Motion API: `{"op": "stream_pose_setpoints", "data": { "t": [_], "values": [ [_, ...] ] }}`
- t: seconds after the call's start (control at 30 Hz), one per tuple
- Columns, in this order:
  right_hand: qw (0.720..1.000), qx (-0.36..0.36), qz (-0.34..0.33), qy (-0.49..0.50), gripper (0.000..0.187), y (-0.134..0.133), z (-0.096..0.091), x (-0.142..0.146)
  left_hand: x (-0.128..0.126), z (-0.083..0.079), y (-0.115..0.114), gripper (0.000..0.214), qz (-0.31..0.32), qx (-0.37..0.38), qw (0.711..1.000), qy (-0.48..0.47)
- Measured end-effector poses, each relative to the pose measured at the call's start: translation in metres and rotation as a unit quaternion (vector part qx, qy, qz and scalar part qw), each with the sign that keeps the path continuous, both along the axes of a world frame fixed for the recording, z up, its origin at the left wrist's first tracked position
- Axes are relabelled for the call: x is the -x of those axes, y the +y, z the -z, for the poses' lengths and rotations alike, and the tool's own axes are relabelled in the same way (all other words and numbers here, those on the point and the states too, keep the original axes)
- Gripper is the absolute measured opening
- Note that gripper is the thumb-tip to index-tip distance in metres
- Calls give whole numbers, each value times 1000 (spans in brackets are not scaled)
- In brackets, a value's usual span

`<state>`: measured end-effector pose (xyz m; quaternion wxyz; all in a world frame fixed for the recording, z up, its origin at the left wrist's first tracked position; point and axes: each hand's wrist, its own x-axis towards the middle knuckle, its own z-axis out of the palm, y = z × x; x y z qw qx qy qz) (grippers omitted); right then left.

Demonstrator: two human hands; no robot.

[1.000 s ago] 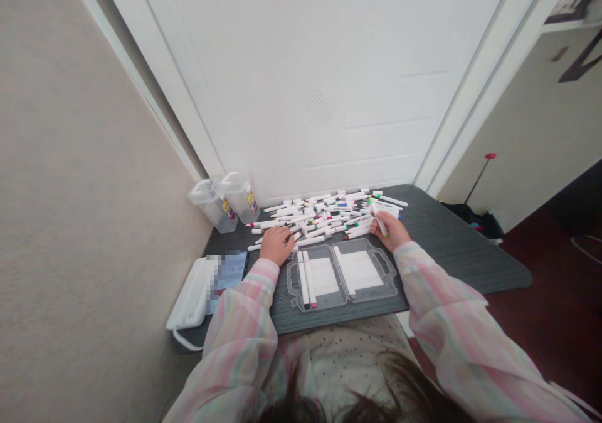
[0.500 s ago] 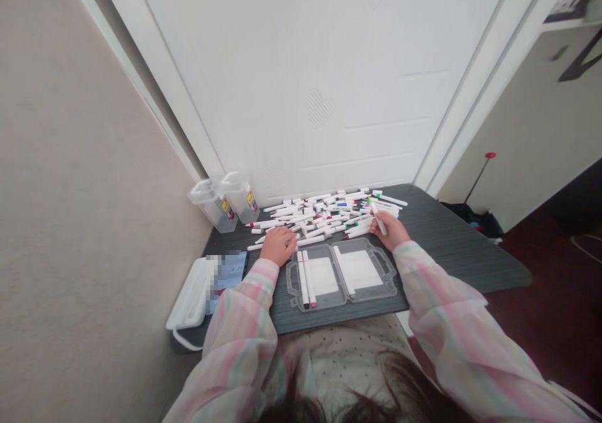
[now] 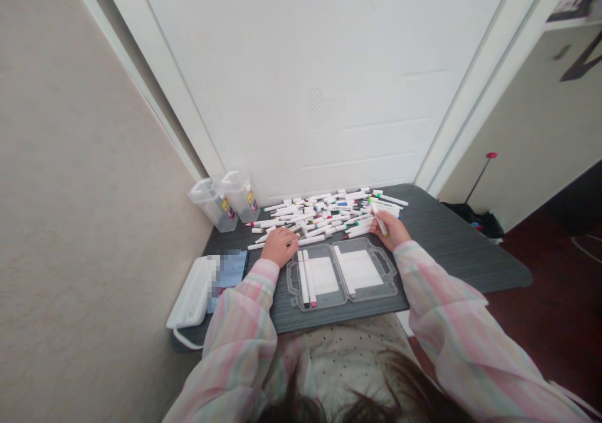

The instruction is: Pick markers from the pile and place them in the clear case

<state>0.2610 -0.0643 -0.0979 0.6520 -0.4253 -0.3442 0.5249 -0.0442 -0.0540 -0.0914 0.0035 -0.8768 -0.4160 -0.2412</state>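
Case (image 3: pixel 324 301) open, lower centre, three pens (image 3: pixel 309 279) inside; most lie outside, heaped mid-frame. Right hand (image 3: pixel 393 230) pinches a green-ended pen (image 3: pixel 377 217). Left hand (image 3: pixel 279 246), loosely curled by the heap (image 3: pixel 324 216): grip cannot be determined.

Open dark grey desk (image 3: pixel 454 242) beyond the pastel-striped right sleeve (image 3: pixel 439 285), jumbled white markers with coloured ends (image 3: pixel 324 216) crowding the back, panelled white door (image 3: pixel 310 59) close behind, two clear plastic tubs (image 3: pixel 239 198) blocking the far left, open transparent plastic case (image 3: pixel 332 300) filling the near middle.
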Motion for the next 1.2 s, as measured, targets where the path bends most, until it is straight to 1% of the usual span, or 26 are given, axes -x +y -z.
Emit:
{"op": "stream_pose_setpoints", "data": {
  "t": [0.57,1.03,1.2],
  "values": [
    [1000,0,2,-3,16,-2,-4,2,1,1,0,22,-20,-6,1000,-1],
    [1000,-2,4,1,14,-2,-3,3,2,3,-1,22,-26,-3,1000,-6],
    [1000,1,3,-4,12,0,1,1,1,4,0,21,-31,-4,999,-12]
  ]
}}
